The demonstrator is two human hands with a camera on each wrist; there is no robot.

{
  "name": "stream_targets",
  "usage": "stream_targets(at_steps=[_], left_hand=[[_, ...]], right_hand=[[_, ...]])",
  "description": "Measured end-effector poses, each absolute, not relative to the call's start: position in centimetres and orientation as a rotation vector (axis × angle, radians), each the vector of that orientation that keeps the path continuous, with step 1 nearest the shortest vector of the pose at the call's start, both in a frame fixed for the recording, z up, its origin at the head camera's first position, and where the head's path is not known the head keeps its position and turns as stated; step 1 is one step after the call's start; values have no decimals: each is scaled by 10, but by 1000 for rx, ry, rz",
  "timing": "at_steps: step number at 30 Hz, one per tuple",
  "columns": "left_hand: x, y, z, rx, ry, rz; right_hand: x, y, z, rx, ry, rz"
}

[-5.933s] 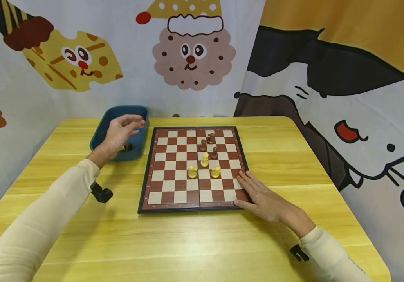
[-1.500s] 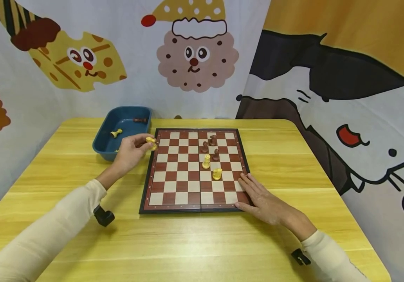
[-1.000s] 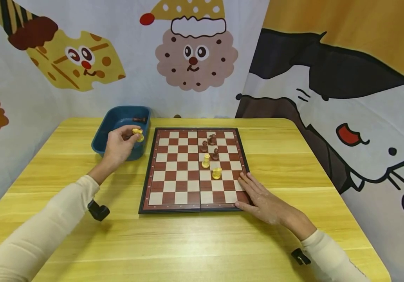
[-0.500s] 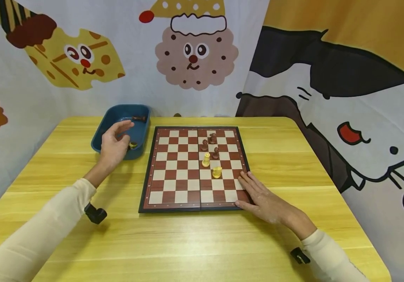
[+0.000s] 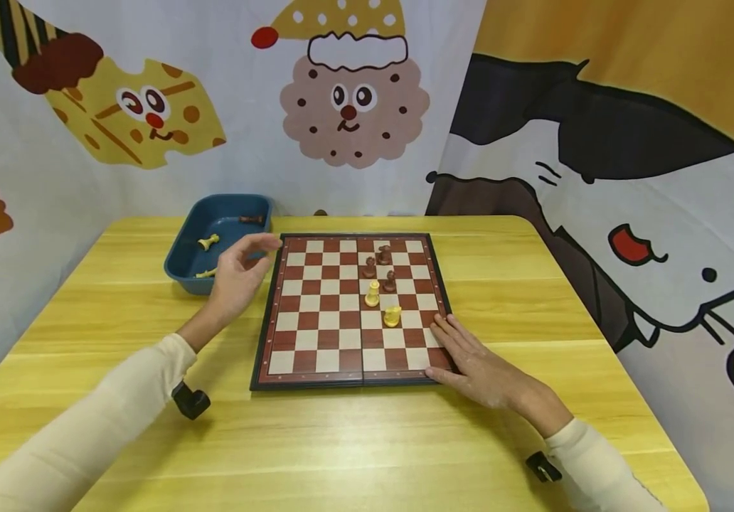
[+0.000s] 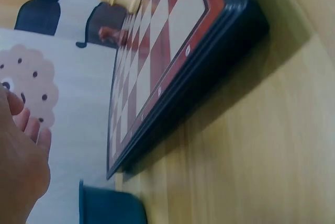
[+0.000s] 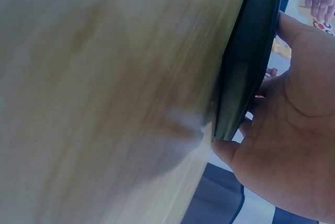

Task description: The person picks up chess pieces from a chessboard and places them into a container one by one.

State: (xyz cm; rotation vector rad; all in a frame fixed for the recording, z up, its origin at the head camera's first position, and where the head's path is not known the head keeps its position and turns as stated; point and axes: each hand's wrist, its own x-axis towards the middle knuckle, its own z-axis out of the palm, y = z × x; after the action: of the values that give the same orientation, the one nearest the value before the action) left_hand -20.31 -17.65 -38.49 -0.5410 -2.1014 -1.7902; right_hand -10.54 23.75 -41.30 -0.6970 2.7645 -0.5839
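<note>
We see the left hand (image 5: 235,281) raised over the yellow wood-grain desk (image 5: 341,448), btwn a blue plastic bin (image 5: 191,285) and a folding red-brown & cream checkered chessboard (image 5: 306,339) w/ a black rim. Its fingers are loosely bent, w/ a moderate gap to the thumb and nothing in its grasp; the fingertips are near the board's far left corner. The right hand (image 5: 488,373) rests on the board's near right corner, fingers out straight, thumb spread wide, holding nothing.

On the board's right half we count five pcs, all upright: three dark brown chess pieces (image 5: 370,267) grouped toward the far side, a tall yellow chess piece (image 5: 373,294) just on their near side by the fold, and a squat yellow chess piece (image 5: 392,317) nearer & a bit to the right.

The bin sits far left, beside the board. In it we see a yellow waisted chess piece (image 5: 209,242) on its side, a partly hidden yellow chess piece (image 5: 206,273) nearer, and a brown chess piece (image 5: 252,220) lying by the far right wall.
</note>
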Motion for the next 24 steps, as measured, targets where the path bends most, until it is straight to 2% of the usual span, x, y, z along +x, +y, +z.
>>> stream_targets(at_steps=[18, 24], left_hand=[[-198, -135, -399, -723, -2310, -2044], [-199, -117, -401, -656, -2411, -2063]], right_hand=[[-108, 234, -412, -703, 2751, -572], [-108, 236, -412, -699, 2754, -575]])
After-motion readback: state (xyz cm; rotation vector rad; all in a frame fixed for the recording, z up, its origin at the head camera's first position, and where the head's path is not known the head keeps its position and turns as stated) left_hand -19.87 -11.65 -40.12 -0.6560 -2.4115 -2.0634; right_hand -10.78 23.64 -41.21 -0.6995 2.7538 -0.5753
